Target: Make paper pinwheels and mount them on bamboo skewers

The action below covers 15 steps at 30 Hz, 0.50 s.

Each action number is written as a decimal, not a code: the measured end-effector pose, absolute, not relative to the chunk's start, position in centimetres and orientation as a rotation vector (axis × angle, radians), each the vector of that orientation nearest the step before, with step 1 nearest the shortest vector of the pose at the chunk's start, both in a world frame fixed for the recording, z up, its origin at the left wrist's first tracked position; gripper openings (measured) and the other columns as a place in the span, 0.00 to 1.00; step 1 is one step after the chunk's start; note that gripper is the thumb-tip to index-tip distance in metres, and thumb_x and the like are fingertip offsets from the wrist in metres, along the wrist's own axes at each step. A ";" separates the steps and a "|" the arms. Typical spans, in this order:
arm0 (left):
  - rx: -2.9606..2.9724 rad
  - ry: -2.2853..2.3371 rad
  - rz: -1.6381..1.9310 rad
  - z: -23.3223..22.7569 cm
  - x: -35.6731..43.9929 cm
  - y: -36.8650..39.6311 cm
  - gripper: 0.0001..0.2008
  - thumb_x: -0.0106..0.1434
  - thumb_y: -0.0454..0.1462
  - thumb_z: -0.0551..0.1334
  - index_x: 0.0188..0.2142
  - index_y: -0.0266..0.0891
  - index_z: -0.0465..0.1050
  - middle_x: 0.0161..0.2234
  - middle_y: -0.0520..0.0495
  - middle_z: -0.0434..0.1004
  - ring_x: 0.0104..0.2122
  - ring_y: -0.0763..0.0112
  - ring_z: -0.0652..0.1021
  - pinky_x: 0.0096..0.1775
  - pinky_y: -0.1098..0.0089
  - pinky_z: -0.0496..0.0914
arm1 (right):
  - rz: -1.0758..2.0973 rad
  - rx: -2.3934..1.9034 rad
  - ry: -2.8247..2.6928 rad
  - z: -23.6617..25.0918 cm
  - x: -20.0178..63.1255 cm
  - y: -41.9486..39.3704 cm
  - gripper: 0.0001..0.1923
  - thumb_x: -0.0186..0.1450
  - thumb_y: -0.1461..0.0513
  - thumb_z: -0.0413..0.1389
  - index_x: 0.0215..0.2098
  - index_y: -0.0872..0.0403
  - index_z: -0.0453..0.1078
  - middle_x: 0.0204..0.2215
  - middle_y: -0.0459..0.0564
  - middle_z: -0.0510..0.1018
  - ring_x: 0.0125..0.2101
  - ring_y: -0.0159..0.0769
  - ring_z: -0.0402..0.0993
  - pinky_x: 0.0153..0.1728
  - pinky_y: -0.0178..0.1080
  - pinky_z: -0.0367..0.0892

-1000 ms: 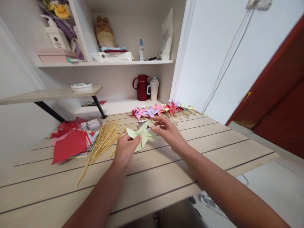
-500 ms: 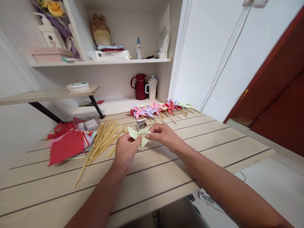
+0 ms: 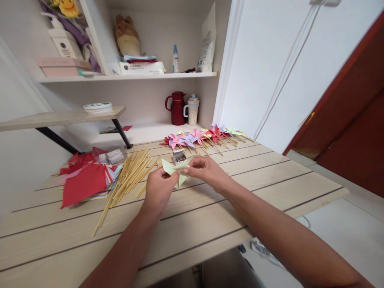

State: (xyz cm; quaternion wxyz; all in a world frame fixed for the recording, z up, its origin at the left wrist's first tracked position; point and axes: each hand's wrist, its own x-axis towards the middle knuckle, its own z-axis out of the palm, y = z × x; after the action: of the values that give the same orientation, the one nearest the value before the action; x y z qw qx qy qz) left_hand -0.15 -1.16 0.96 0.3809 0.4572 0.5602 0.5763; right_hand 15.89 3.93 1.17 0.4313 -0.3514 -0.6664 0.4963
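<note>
Between both hands is a pale green paper pinwheel (image 3: 170,168), its blades folded toward the middle. My left hand (image 3: 160,187) pinches its left side, thumb near the centre. Fingers closed, my right hand (image 3: 207,171) grips the right side, with the thumb at the centre too. No stick shows on this pinwheel. Just behind it stands a small open box (image 3: 179,156) of tiny metal pieces. To the left lie a loose heap of thin wooden sticks (image 3: 132,176) and a stack of coloured paper sheets (image 3: 84,186), red on top.
Finished pinwheels on sticks (image 3: 198,138) lie in a row at the table's back. Behind them stand a red jug (image 3: 178,109) and a speckled cup (image 3: 193,112). A raised wooden shelf (image 3: 60,118) on black legs overhangs the left side.
The hands stay almost in place on the green pinwheel. Its front blade appears shifted slightly at the centre, under the thumbs. The camera view has moved a little.
</note>
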 end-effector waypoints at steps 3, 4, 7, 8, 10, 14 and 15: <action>1.176 1.425 1.470 1.0 0.0 -1.2 0.11 0.49 0.40 0.72 0.31 0.35 0.82 0.26 0.48 0.80 0.25 0.71 0.73 0.29 0.72 0.64 | 1.183 -0.895 -1.658 1.0 15.8 4.1 0.18 0.50 0.51 0.70 0.23 0.54 0.71 0.30 0.47 0.77 0.32 0.35 0.71 0.36 0.39 0.64; 1.181 1.423 1.469 1.0 0.1 -1.2 0.11 0.49 0.40 0.71 0.30 0.35 0.82 0.26 0.48 0.80 0.25 0.71 0.73 0.28 0.72 0.64 | 1.161 -0.908 -1.663 1.0 15.8 4.1 0.17 0.50 0.51 0.69 0.23 0.54 0.70 0.30 0.47 0.77 0.32 0.36 0.71 0.37 0.39 0.64; 1.186 1.439 1.461 0.9 0.1 -1.1 0.11 0.49 0.41 0.72 0.30 0.35 0.81 0.25 0.49 0.79 0.24 0.71 0.73 0.28 0.72 0.63 | 1.086 -0.959 -1.703 1.0 15.9 4.0 0.14 0.52 0.54 0.68 0.23 0.54 0.71 0.29 0.47 0.78 0.33 0.37 0.71 0.37 0.39 0.64; 1.181 1.446 1.460 0.8 0.1 -1.0 0.11 0.49 0.41 0.72 0.30 0.35 0.81 0.25 0.49 0.79 0.25 0.71 0.73 0.28 0.72 0.63 | 1.062 -0.972 -1.715 1.0 15.9 3.9 0.13 0.53 0.55 0.67 0.24 0.54 0.71 0.29 0.47 0.78 0.33 0.37 0.71 0.38 0.39 0.64; 1.170 1.438 1.464 0.6 0.1 -1.0 0.12 0.49 0.41 0.72 0.32 0.35 0.82 0.26 0.48 0.80 0.26 0.69 0.75 0.30 0.71 0.65 | 1.034 -0.992 -1.724 1.1 15.9 3.8 0.11 0.54 0.56 0.66 0.24 0.54 0.72 0.28 0.47 0.78 0.33 0.37 0.71 0.37 0.39 0.63; 1.148 1.292 1.437 0.5 -0.2 -1.0 0.16 0.51 0.43 0.73 0.38 0.36 0.82 0.34 0.44 0.84 0.34 0.63 0.80 0.38 0.67 0.70 | 1.078 -0.972 -1.666 1.0 15.7 3.6 0.12 0.54 0.56 0.66 0.23 0.54 0.70 0.24 0.45 0.75 0.29 0.35 0.69 0.35 0.38 0.62; 1.142 1.237 1.420 0.6 -0.3 -1.0 0.18 0.52 0.44 0.73 0.40 0.36 0.82 0.36 0.43 0.84 0.37 0.61 0.80 0.41 0.66 0.70 | 1.113 -0.959 -1.632 1.0 15.7 3.6 0.12 0.54 0.56 0.66 0.23 0.53 0.70 0.23 0.44 0.75 0.28 0.34 0.68 0.34 0.38 0.61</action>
State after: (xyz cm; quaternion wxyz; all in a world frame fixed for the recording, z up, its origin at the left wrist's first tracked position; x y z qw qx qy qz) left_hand -0.27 -1.04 0.58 0.4525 0.4625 0.5010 0.5748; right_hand 15.68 3.65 1.00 0.4553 -0.3888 -0.6617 0.4514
